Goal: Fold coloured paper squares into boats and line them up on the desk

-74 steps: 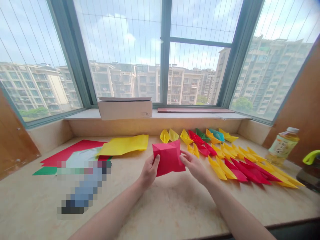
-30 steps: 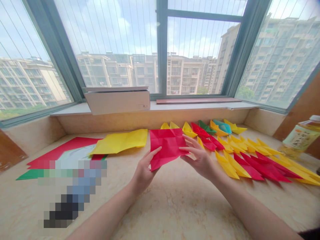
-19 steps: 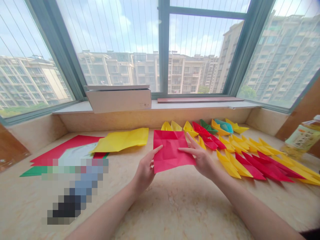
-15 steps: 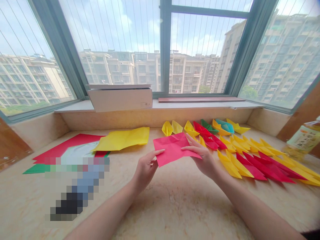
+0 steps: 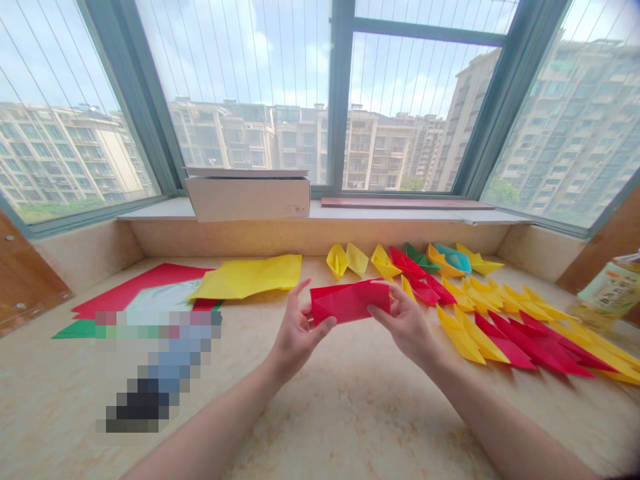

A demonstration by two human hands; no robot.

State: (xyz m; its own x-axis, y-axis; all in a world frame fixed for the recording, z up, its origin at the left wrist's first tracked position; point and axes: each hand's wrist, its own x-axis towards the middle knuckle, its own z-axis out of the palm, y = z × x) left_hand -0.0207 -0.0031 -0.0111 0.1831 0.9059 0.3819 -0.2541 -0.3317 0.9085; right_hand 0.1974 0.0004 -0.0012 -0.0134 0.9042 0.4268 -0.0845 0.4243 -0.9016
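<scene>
Between my hands is a sheet of red paper [image 5: 350, 302], folded into a narrow rectangle and held above the countertop. My left hand [image 5: 300, 328] pinches its left end, thumb at the lower edge and index finger raised. At the right end my right hand [image 5: 403, 319] grips it, thumb on the near face and fingers behind. Several folded paper boats stand beyond and to the right: a yellow boat [image 5: 337, 261], a green boat [image 5: 420, 257], a blue boat [image 5: 457, 259] and a red boat [image 5: 503, 340] among them.
Yellow paper sheets [image 5: 250, 279] lie at the left beside red paper [image 5: 145, 288] and a green sheet [image 5: 75, 329]. A blurred-out object [image 5: 165, 373] rests in front of them. A white box [image 5: 250, 199] sits on the window ledge. A bottle [image 5: 610, 287] stands at the far right.
The red paper has gone from a wider, tilted sheet to a narrower, level strip. My thumbs have come round to its near face. The view has shifted slightly.
</scene>
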